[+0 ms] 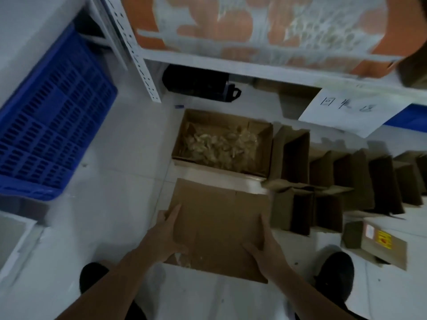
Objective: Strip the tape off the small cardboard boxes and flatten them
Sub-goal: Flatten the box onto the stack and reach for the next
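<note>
Holding a flattened cardboard box [219,225] over the floor [120,204] — left hand [165,236] grips its left edge, right hand [265,252] its right edge. Open box of tape scraps [221,144] lies just beyond — small boxes [323,181] at right.

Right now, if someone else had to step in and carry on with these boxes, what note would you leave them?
Left hand: grips the left edge of the flattened box, fingers straight along it.
Right hand: grips its right side the same way.
Flattened box: held between both hands, just in front of the open carton of stripped tape.
Done: this box looks flat; a bit of tape clings near its lower left corner.
Left: the row of upright small boxes to the right, plus a labelled box nearer the right foot.
</note>
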Tool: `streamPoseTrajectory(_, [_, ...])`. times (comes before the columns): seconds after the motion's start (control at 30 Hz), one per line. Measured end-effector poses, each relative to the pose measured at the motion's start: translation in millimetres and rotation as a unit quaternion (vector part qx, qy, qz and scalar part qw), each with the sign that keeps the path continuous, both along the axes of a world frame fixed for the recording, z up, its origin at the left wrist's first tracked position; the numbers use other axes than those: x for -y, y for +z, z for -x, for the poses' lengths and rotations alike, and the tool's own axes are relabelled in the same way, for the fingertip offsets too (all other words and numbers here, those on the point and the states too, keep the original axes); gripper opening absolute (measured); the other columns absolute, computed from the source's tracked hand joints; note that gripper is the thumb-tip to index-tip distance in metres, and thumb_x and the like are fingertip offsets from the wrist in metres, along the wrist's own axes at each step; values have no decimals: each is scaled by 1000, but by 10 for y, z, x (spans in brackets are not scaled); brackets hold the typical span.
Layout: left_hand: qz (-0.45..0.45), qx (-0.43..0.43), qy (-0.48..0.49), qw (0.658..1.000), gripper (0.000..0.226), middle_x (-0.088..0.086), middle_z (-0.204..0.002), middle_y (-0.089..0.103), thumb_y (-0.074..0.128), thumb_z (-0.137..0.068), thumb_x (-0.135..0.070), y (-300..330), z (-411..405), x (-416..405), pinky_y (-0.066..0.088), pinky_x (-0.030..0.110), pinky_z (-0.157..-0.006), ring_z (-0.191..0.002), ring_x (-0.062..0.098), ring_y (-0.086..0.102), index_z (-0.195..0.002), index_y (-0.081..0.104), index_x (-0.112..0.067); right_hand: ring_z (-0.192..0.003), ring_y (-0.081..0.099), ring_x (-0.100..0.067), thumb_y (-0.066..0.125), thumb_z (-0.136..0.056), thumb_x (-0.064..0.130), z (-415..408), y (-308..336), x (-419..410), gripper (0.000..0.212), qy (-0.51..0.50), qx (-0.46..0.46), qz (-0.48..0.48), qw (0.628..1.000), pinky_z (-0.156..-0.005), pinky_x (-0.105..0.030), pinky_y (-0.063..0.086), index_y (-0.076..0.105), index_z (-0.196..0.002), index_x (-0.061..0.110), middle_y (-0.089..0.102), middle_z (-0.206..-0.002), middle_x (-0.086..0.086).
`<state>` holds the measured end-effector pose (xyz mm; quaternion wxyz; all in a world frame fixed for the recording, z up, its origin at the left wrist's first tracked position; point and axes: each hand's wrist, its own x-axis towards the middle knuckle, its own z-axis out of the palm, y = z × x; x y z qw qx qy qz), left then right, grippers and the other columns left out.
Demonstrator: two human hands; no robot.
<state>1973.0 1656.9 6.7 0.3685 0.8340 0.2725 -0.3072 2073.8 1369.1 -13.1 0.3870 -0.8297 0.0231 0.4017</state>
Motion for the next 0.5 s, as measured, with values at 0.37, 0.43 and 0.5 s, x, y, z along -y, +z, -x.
streamPoseTrajectory(0.37, [-25, 42, 45, 998, 122, -4, -153, 12, 90, -78, -30, -1096, -78, 143, 52, 28, -83, -113, 25, 57, -165, 5, -28, -124, 49, -22, 67, -96, 21, -119, -1086, 68, 95, 4, 44, 41, 998, -96, -27, 42, 0, -160, 38, 37, -149, -7])
streamPoseTrajectory(0.43, [-35, 52, 53, 997, 121, -5, -156, 11, 90, -79, -30, -1197, -140, 95, 51, 31, -88, -122, 24, 54, -165, 6, -27, -109, 44, -15, 66, -97, 20, -215, -1186, -19, 89, 13, 52, 54, 997, -79, -10, 38, 6, -162, 35, 34, -146, -7])
streamPoseTrajectory(0.5, [-59, 52, 55, 995, 118, -4, -160, 12, 90, -79, -33, -1306, -213, 37, 51, 40, -99, -133, 26, 49, -165, 10, -25, -105, 42, -12, 66, -98, 20, -316, -1299, -86, 86, 17, 58, 65, 996, -70, -5, 39, 10, -162, 32, 31, -146, -6])
